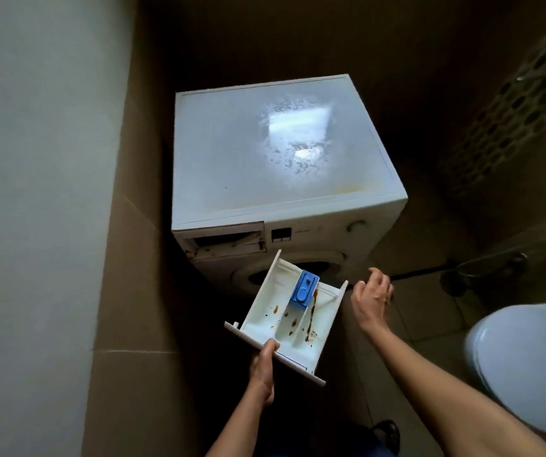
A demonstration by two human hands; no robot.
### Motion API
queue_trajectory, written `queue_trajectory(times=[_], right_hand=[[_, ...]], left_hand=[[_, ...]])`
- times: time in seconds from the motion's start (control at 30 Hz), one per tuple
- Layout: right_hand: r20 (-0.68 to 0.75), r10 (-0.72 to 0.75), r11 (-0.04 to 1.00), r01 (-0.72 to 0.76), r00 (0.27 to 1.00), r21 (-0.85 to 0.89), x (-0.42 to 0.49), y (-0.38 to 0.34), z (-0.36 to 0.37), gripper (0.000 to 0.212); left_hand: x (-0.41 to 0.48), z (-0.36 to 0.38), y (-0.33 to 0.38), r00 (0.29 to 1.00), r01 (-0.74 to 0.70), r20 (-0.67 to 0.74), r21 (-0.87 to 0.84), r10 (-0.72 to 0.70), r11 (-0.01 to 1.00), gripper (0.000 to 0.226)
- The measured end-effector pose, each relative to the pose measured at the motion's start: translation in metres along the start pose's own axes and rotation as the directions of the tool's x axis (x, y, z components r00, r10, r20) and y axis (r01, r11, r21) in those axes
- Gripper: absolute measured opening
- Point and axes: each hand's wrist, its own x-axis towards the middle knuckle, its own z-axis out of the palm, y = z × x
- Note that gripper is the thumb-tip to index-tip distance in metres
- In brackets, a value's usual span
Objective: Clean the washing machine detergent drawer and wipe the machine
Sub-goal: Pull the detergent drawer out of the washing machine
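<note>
The left hand [262,371] grasps the detergent drawer [265,311] by its front, length pointing toward the washing machine [278,153]. The right hand [372,300] hangs released, empty.

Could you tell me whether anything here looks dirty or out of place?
The detergent drawer, held clear of the machine by the left hand, has brown stains in its compartments. Its slot looks grimy, and the machine top shows blotchy residue.

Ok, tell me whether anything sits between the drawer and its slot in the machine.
Nothing visible does. The left hand holds the drawer in front of and below the open slot, with bare space between; the right hand is off to the right, holding nothing.
</note>
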Motion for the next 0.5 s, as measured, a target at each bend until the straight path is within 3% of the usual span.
queue_trajectory(times=[0.07, 0.2, 0.3, 0.4, 0.5], right_hand=[[-0.071, 0.094, 0.995, -0.092, 0.993, 0.031, 0.003, 0.026, -0.023, 0.046], [-0.153, 0.285, 0.958, -0.275, 0.946, 0.086, 0.007, 0.079, -0.069, 0.025], [-0.200, 0.385, 0.919, -0.355, 0.901, 0.173, 0.008, 0.119, -0.107, 0.024], [-0.248, 0.451, 0.891, -0.418, 0.857, 0.175, 0.004, 0.157, -0.150, 0.026], [-0.285, 0.517, 0.853, -0.461, 0.807, 0.243, 0.000, 0.208, -0.189, 0.029]], left_hand=[[-0.004, 0.020, 0.005, 0.999, -0.005, 0.041, 0.057, 0.003, 0.998, 0.060], [-0.017, 0.071, 0.014, 0.992, -0.008, 0.122, 0.223, -0.020, 0.975, 0.066], [-0.036, 0.120, 0.014, 0.978, -0.025, 0.201, 0.340, -0.047, 0.940, 0.069], [-0.055, 0.169, 0.008, 0.946, -0.082, 0.316, 0.430, -0.065, 0.899, 0.062], [-0.065, 0.219, -0.006, 0.900, -0.191, 0.431, 0.532, -0.070, 0.825, 0.074]])
